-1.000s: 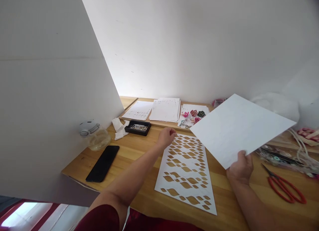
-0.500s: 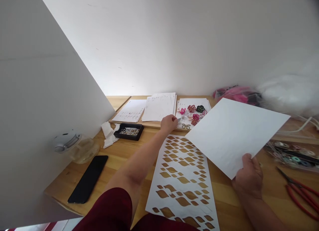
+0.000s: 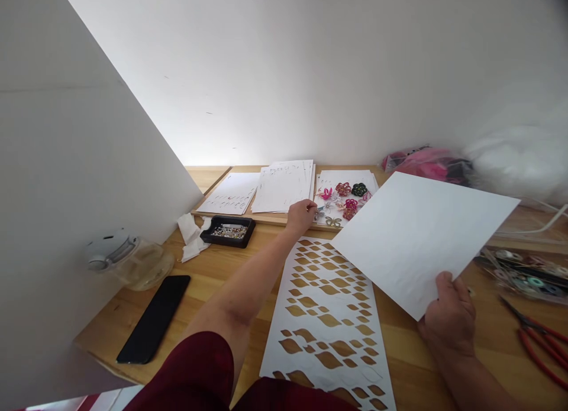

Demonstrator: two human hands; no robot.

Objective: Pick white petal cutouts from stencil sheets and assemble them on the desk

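1. The wooden tabletop runs along a white wall at its far edge, and a large white board leans over its left edge
2. A blank white sheet is held tilted above the right half of the tabletop; the right hand is closed on its near corner, thumb on top
3. A white stencil sheet with leaf-shaped cut-outs lies flat in the middle of the tabletop and reaches the near edge; the blank sheet overhangs its far right corner
4. Stacks of white paper lie side by side on a low wooden board along the far edge
5. The left hand reaches across to the far edge, fingers curled together at the edge of the paper that carries the small craft flowers in pink, red and black; whether it pinches one of the small pieces cannot be told
6. A black phone lies face up near the left near corner
7. A glass jar with a white lid lies just beyond the phone, by the left edge
8. Red-handled scissors lie at the right edge, near a clutter of wires and small parts
9. A black tray of tiny beads sits left of the left hand, with crumpled white scraps just beside it
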